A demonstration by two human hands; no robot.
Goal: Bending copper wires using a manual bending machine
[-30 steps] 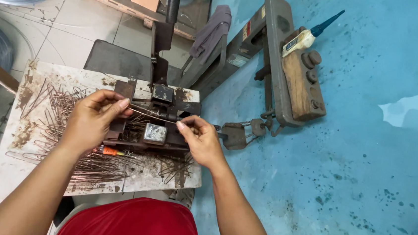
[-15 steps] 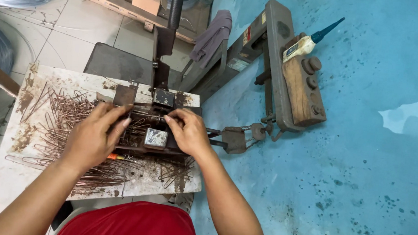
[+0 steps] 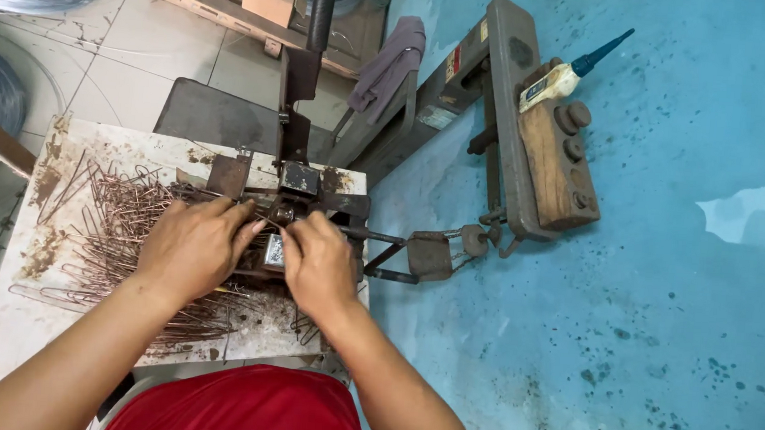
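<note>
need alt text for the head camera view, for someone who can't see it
Seen from above, a person's left hand and right hand press together on a rusty metal bending jig on a stained board. Bent copper-coloured wires lie heaped to the left; a blue floor lies to the right.

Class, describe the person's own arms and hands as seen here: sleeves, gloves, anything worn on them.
Both arms are bare to the frame's edge, with no sleeves in view. The left hand and right hand wear no gloves; no rings, watch or bands show. A red garment covers the torso below.
</note>
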